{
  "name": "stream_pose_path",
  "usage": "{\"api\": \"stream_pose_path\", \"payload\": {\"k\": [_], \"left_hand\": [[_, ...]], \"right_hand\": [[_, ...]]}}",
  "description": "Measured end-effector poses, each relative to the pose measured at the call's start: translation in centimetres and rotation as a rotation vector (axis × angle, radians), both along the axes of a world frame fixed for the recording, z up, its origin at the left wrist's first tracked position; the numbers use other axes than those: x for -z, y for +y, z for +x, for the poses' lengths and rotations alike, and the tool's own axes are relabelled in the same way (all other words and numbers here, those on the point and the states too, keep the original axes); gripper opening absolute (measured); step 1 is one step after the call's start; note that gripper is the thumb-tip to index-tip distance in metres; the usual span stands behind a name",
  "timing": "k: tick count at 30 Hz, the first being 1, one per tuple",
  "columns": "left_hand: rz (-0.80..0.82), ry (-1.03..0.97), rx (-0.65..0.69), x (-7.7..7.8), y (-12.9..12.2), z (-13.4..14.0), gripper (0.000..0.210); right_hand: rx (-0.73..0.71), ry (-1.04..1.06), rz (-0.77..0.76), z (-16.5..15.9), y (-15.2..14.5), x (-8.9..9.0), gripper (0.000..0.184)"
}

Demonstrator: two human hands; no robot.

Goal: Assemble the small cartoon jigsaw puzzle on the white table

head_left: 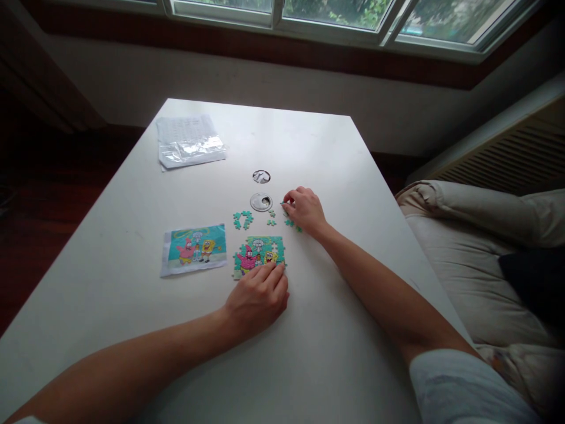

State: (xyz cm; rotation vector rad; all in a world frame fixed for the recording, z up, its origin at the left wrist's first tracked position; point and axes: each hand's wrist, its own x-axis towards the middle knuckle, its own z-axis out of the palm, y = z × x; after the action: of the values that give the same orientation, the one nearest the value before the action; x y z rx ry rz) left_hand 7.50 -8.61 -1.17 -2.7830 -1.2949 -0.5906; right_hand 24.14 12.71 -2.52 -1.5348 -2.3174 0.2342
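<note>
A partly assembled jigsaw puzzle (248, 253) with pink and yellow cartoon figures lies on the white table, its right side showing gaps. My left hand (260, 294) rests with its fingers over the puzzle's lower edge; the thumb is hidden. Farther off to the right, my right hand (305, 209) pinches a small teal puzzle piece (283, 204) between thumb and fingertips. Loose teal pieces (291, 223) lie just under that hand, partly covered. Two small groups, a ring of pieces (242, 219) and a few single pieces (271, 222), sit above the puzzle.
Left of the puzzle lies a reference picture (194, 250) in a clear sleeve. A plastic bag with paper (189, 141) is at the table's far left. Two round metal fittings (261, 202) are set in the white table (309, 147). A beige couch (463, 259) stands at right.
</note>
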Motion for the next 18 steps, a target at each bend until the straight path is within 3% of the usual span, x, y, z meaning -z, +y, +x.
{"api": "stream_pose_path", "payload": {"k": [8, 14, 16, 18], "left_hand": [[0.002, 0.003, -0.003, 0.0, 0.1, 0.0, 0.026], [-0.01, 0.01, -0.007, -0.2, 0.1, 0.1, 0.027], [-0.009, 0.005, -0.009, -0.3, 0.1, 0.1, 0.026], [-0.002, -0.004, -0.007, -0.3, 0.1, 0.1, 0.026]], "right_hand": [[-0.103, -0.008, -0.036, 0.1, 0.4, 0.3, 0.01], [-0.2, 0.254, -0.011, 0.2, -1.5, -0.6, 0.01], [-0.198, 0.437, -0.121, 0.2, -2.2, -1.2, 0.015], [-0.184, 0.617, -0.327, 0.2, -2.8, -1.7, 0.02]]}}
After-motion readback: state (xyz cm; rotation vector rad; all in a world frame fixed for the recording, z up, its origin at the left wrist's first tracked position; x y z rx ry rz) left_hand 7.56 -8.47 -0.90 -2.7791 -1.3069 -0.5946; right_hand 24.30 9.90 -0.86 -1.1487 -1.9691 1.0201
